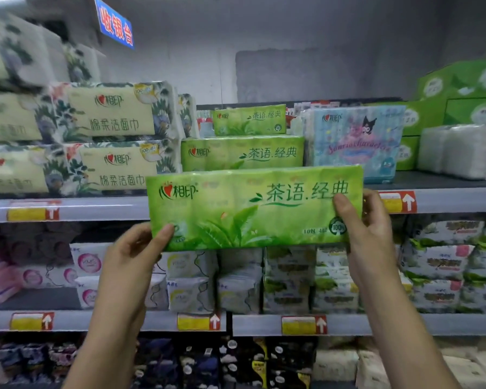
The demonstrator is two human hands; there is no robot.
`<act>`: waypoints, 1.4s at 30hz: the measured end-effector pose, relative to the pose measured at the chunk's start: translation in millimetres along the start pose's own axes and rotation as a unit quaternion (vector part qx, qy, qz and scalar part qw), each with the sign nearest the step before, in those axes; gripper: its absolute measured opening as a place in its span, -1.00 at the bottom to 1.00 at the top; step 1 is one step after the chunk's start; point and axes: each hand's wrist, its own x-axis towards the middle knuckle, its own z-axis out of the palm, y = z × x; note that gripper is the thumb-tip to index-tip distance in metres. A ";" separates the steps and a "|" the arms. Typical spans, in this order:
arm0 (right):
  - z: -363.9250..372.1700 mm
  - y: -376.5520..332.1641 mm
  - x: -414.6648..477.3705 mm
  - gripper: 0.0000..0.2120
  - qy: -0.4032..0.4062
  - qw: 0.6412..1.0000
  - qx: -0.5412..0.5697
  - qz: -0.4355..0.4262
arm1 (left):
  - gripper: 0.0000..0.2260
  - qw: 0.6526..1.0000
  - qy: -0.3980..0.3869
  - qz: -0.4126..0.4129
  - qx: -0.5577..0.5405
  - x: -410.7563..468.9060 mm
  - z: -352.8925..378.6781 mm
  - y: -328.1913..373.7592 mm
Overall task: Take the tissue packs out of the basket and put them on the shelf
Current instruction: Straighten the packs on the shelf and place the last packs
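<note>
We hold the green tissue pack (pixel 253 209) at both short ends. The left hand (pixel 135 248) pinches the lower-left corner and the right hand (pixel 368 220) pinches the right end, thumbs on the printed face. A two-end grip holds it flat and level for sliding in. The pack is in the air, just in front of the shelf (pixel 96 209), not resting on it. Its long axis runs left-right, parallel to the shelf edge. Face toward us, text upright, same as the matching packs (pixel 242 154) behind. Basket not in view.
</note>
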 end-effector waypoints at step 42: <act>42.9 58.1 108.1 -0.55 0.059 0.886 -0.421 -0.187 | -0.58 0.927 0.127 0.157 0.316 141.0 41.8 -21.8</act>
